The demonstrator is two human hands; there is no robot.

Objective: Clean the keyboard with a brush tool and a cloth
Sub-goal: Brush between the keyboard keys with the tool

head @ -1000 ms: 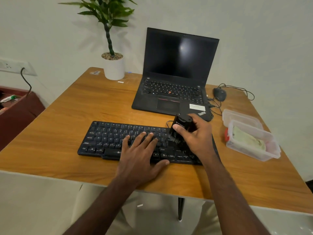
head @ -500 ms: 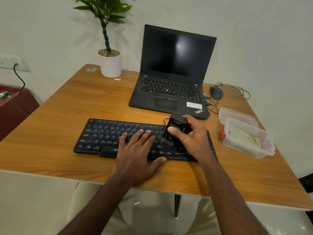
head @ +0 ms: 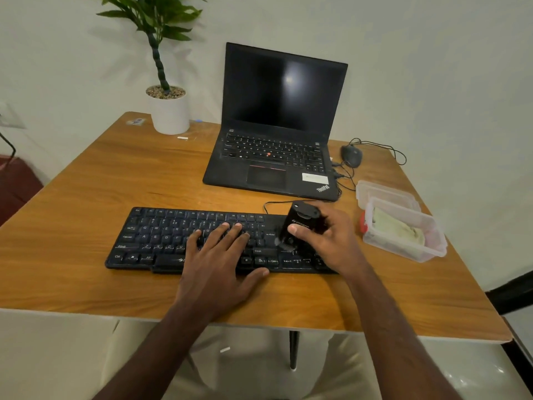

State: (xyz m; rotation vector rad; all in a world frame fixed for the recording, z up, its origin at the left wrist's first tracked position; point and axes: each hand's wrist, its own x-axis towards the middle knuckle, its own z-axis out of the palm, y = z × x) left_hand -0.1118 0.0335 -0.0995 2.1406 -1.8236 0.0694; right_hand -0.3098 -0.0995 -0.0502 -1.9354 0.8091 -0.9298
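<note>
Left hand (head: pixel 219 264) flat on keyboard (head: pixel 161 238); right hand (head: pixel 328 241) grips brush tool (head: pixel 300 223).

Right hand (head: pixel 328 241) shifted brush tool (head: pixel 300 226) slightly along keyboard (head: pixel 161 235)

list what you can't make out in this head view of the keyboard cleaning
- Bristles of the brush tool: blurred, partly behind the right hand.
- Keys at mid keyboard: covered by the left hand.
- Cloth in the plastic box: blurred by the translucent wall.
- Plant: top cut off by the frame edge.
</note>
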